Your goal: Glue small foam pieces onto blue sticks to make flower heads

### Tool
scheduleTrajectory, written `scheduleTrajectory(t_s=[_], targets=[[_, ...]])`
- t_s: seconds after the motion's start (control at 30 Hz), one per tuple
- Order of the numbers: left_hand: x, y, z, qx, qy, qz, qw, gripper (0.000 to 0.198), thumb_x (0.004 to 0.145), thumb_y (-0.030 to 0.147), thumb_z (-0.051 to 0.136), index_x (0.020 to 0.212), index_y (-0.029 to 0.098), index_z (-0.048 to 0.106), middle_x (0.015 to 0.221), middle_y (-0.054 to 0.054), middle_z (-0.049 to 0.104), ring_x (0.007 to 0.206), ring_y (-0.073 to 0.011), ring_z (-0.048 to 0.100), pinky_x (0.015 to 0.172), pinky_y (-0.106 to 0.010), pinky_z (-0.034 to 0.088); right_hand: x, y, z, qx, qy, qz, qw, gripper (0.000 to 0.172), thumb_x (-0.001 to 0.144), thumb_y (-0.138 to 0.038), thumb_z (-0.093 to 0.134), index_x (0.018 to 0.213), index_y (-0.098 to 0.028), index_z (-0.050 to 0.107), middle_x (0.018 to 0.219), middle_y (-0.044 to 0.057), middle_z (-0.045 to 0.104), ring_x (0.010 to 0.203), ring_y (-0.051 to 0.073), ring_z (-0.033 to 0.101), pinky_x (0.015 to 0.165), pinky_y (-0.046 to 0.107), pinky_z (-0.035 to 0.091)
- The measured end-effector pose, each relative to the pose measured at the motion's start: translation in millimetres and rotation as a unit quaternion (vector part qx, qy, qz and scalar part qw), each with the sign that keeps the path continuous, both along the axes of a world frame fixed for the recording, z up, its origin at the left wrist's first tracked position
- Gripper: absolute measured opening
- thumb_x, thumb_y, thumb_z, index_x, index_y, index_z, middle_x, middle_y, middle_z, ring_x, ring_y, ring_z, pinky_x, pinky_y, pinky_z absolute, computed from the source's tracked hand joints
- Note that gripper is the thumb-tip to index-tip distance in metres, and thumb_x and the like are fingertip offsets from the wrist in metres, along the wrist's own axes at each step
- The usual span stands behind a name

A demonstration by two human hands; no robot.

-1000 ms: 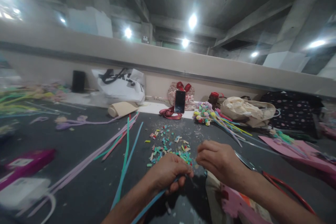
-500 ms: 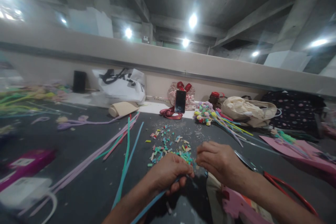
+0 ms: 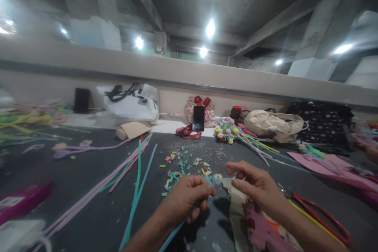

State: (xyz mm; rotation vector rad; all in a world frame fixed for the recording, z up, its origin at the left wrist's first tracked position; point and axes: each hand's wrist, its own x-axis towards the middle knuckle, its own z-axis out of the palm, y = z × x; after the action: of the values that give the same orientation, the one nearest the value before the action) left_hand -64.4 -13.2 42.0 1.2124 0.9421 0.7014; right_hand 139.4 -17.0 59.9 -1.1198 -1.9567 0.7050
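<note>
My left hand (image 3: 189,197) is closed in a pinch around a blue pipe cleaner (image 3: 173,237), whose tail runs down toward me. Just past its fingertips shows a small pale tuft (image 3: 217,178) with blue beside it, blurred, seemingly at the stem's end. My right hand (image 3: 256,187) hovers to the right with thumb and fingers apart, and nothing shows between them. Below it lie a beige cloth (image 3: 236,210) and a pink tool (image 3: 261,228), partly hidden by my right forearm. Cut pipe cleaner bits (image 3: 183,165) are scattered beyond my left hand.
Red-handled scissors (image 3: 320,212) lie right of my right forearm. Long lilac pipe cleaners (image 3: 97,189) stretch across the left side. Farther back are a phone (image 3: 198,118), a bunch of pipe cleaner flowers (image 3: 227,130), a white bag (image 3: 132,106) and pink paper (image 3: 327,161).
My right hand has spread its fingers and moved slightly away from my left. The pale tuft now shows by my left fingertips, and a yellow stem shows beside the scissors.
</note>
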Motion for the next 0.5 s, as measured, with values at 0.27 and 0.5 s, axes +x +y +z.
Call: scheduleTrajectory(t_s=[0.27, 0.5], targets=[[8, -5, 0.8, 0.095, 0.053, 0.073, 0.991, 0.025, 0.067, 0.039, 0.052, 0.058, 0.015, 0.051, 0.037, 0.009, 0.041, 0.026, -0.0023, 0.029, 0.028, -0.015, 0.021, -17, -4, -5.4, -0.121, 0.108, 0.047, 0.986, 0.042, 0.066, -0.023, 0.063, 0.107, -0.022, 0.055, 0.088, 0.002, 0.059, 0.068, 0.012, 0.051, 0.058, 0.024, 0.041], [9, -5, -6.2, 0.106, 0.071, 0.069, 0.989, 0.025, 0.066, 0.039, 0.055, 0.058, 0.015, 0.054, 0.038, 0.008, 0.040, 0.029, -0.0030, 0.030, 0.031, -0.016, 0.021, -21, -2, -0.7, -0.101, 0.073, 0.046, 0.991, 0.040, 0.063, -0.021, 0.065, 0.102, -0.021, 0.059, 0.072, -0.001, 0.057, 0.061, 0.011, 0.050, 0.053, 0.021, 0.039]])
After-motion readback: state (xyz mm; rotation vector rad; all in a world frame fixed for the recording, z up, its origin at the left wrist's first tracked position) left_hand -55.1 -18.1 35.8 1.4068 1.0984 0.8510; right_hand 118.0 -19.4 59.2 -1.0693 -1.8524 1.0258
